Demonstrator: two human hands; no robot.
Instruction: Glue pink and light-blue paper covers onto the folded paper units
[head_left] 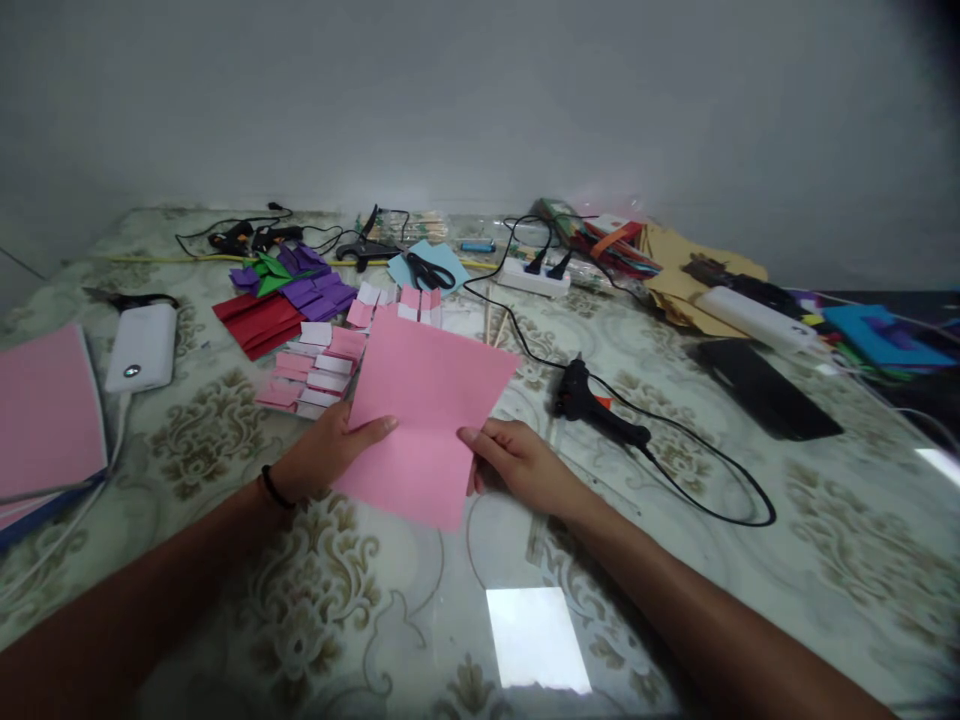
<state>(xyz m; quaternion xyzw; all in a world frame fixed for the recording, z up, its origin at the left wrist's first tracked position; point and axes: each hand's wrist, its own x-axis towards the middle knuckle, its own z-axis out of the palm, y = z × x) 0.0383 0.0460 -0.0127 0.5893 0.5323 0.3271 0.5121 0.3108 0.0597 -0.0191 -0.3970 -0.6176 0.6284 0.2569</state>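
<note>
A pink sheet (431, 400) hangs tilted over the counter (420, 620), near the middle of the scene — the left hand (334, 450) pinches its left edge and the right hand (499, 450) pinches its right edge, each thumb on the upper face. If the two hands push or pull unevenly, the paper could buckle or crease between the thumbs. Its left edge overlaps the folded pink and white pieces (328, 362) in view, so lowering the sheet there might shove them out of their rows. To the right lies a glue gun (576, 390), just beyond the right hand; a swing of that arm to the right could catch its looped cord (739, 521) and drag it — whether its tip is hot I cannot tell. As for numbers: two hands, one sheet between them (a second layer beneath cannot be ruled out), one glue gun by the right hand, one power strip (532, 280) at the far side with two black plugs (535, 263), one white box (141, 350) on the left, and one black slab (765, 390) on the right. The folded pieces overlap too much to count surely.
</note>
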